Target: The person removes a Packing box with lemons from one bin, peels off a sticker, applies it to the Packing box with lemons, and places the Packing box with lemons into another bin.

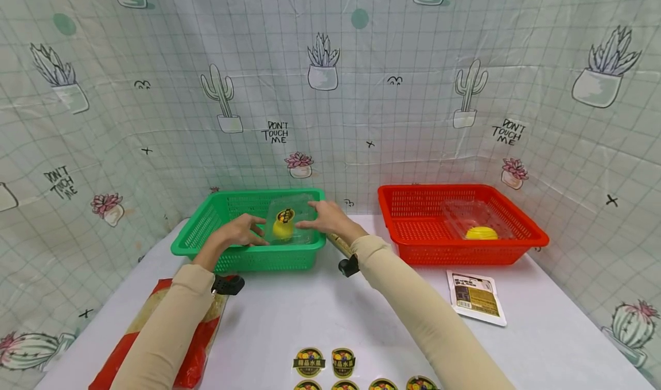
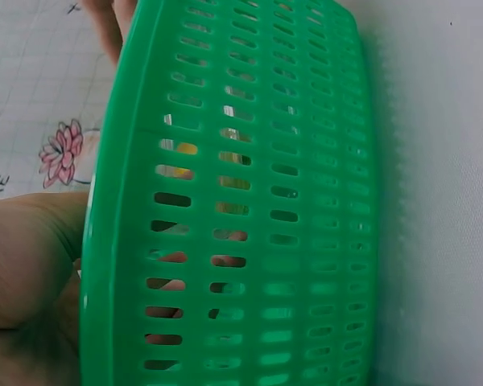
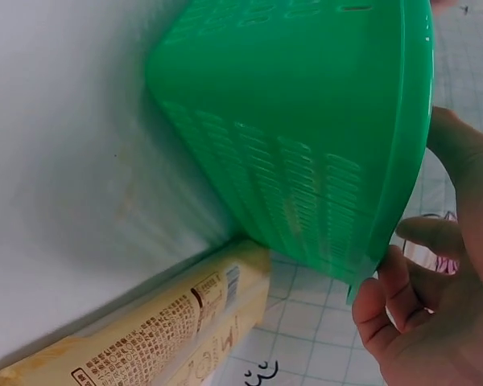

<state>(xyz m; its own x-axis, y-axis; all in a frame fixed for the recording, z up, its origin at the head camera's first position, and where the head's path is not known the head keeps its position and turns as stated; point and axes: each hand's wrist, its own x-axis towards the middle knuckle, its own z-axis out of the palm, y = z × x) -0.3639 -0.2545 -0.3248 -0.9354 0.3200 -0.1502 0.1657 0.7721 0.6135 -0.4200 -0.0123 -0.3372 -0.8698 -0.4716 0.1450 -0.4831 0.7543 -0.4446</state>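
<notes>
A clear plastic box (image 1: 303,212) with a round black-and-gold sticker (image 1: 286,216) on its lid sits at the right end of the green basket (image 1: 248,258). A yellow fruit (image 1: 282,230) shows inside it. My left hand (image 1: 240,230) holds the box's left edge, fingers and thumb spread along it. From the right, my right hand (image 1: 333,218) grips its other side, thumb over the lid and index finger at the upper corner. In the right wrist view, lower fingers (image 3: 374,314) of that hand curl just outside the basket rim. Basket walls hide the box's bottom.
A red basket (image 1: 467,253) at the right holds another clear box (image 1: 467,212) with a yellow fruit. In front lies a white-edged pouch (image 1: 476,298). Fruit stickers (image 1: 310,362) lie at the near edge, a red package (image 1: 206,332) under the left arm, a tan package (image 3: 169,330) beside the green basket.
</notes>
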